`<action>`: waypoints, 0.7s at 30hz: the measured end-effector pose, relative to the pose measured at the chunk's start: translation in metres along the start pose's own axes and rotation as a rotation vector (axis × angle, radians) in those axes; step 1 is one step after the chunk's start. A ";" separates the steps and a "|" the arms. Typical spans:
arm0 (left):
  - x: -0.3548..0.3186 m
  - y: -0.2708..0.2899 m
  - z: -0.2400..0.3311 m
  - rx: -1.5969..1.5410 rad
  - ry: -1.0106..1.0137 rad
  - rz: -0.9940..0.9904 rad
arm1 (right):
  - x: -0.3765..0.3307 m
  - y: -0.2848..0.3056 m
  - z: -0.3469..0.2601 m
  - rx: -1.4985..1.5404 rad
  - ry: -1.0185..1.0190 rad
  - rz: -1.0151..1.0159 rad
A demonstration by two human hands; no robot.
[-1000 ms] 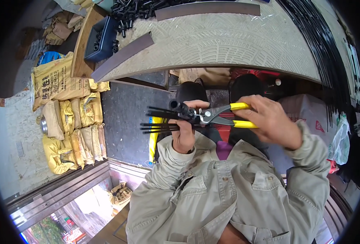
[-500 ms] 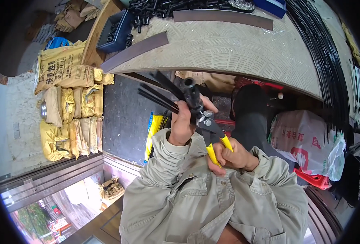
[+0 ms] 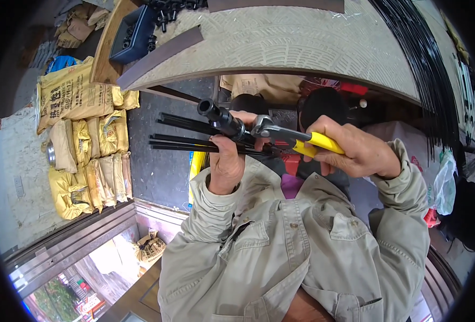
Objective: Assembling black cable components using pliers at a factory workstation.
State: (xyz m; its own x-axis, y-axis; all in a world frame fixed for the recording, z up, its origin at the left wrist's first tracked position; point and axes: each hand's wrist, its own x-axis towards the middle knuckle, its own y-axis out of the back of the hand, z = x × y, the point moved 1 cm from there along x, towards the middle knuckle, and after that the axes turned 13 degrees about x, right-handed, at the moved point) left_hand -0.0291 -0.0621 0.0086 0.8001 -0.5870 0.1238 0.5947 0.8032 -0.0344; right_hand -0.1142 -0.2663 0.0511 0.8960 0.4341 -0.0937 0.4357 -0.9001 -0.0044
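In front of my chest, my left hand (image 3: 228, 167) is closed around a black tubular fitting (image 3: 220, 117) with a round open end. The fitting tilts up to the left. Several thin black rods (image 3: 178, 145) fan out leftward from the same grip. My right hand (image 3: 358, 149) is wrapped round the yellow handles of a pair of pliers (image 3: 326, 141), which lie nearly level. Their metal head is against the right side of the fitting, close to my left fingers. Whether the jaws bite on it, I cannot tell.
Ahead stands a textured worktop (image 3: 302, 53) bearing a metal strip (image 3: 165, 56), black fittings and a blue bin (image 3: 134, 35). A bundle of long black rods (image 3: 422, 59) hangs over its right side. Stacked yellow-brown sacks (image 3: 76, 96) stand at left, a plastic bag (image 3: 444, 180) at right.
My right hand has moved up and to the right, swinging the pliers from steeply slanted to nearly level. The fitting in my left hand has shifted left and tipped over. My view has shifted slightly.
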 end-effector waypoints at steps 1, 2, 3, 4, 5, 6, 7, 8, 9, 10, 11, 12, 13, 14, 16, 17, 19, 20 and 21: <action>-0.002 0.000 0.000 0.001 0.003 -0.003 | -0.001 0.001 0.001 0.000 0.007 0.001; -0.003 0.000 0.000 0.014 0.006 0.002 | 0.000 0.002 -0.001 0.003 0.007 0.004; -0.004 0.000 0.000 0.026 0.010 0.006 | 0.000 0.003 -0.005 -0.048 -0.009 -0.012; -0.005 -0.001 0.001 0.027 0.012 0.003 | 0.001 0.003 -0.008 -0.100 -0.024 -0.028; -0.006 -0.002 0.004 0.069 0.008 0.014 | 0.002 0.002 -0.009 -0.097 -0.024 -0.025; -0.008 -0.003 0.006 0.111 0.004 0.025 | 0.002 0.001 -0.009 -0.175 -0.049 -0.027; -0.008 -0.004 0.007 0.110 0.007 0.022 | 0.002 0.000 -0.009 -0.254 -0.074 -0.029; -0.008 -0.004 0.008 0.144 -0.003 0.010 | 0.002 -0.002 -0.007 -0.252 -0.076 -0.027; -0.009 -0.005 0.009 0.176 -0.018 0.000 | 0.001 -0.005 -0.006 -0.310 -0.056 0.002; -0.010 -0.005 0.010 0.172 -0.020 0.000 | 0.000 -0.009 -0.004 -0.368 -0.036 0.031; -0.010 -0.005 0.010 0.213 -0.011 0.029 | 0.001 -0.016 0.007 -0.372 -0.039 0.031; -0.010 -0.008 0.008 0.251 -0.003 0.057 | 0.001 -0.023 0.024 -0.463 0.130 0.183; -0.010 -0.010 0.007 0.244 -0.007 0.055 | 0.001 -0.029 0.034 -0.550 0.301 0.333; -0.010 -0.012 0.005 0.247 -0.011 0.073 | 0.001 -0.033 0.039 -0.532 0.282 0.350; -0.009 -0.013 0.003 0.240 -0.001 0.135 | 0.007 -0.035 0.044 -0.389 0.198 0.333; -0.006 -0.010 0.001 0.234 -0.006 0.134 | 0.010 -0.035 0.046 -0.239 0.116 0.313; -0.003 -0.003 -0.003 0.108 -0.014 0.111 | 0.014 -0.028 0.041 -0.027 0.015 0.246; -0.005 0.000 -0.003 0.081 -0.001 0.093 | 0.016 -0.027 0.040 0.190 -0.076 0.175; -0.005 0.002 -0.003 0.074 0.001 0.097 | 0.017 -0.026 0.042 0.194 -0.054 0.157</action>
State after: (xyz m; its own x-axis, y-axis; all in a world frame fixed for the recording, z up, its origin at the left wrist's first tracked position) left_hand -0.0315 -0.0581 0.0051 0.8535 -0.5066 0.1220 0.5074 0.8613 0.0270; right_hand -0.1141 -0.2375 0.0081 0.9433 0.2901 -0.1612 0.2617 -0.9489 -0.1762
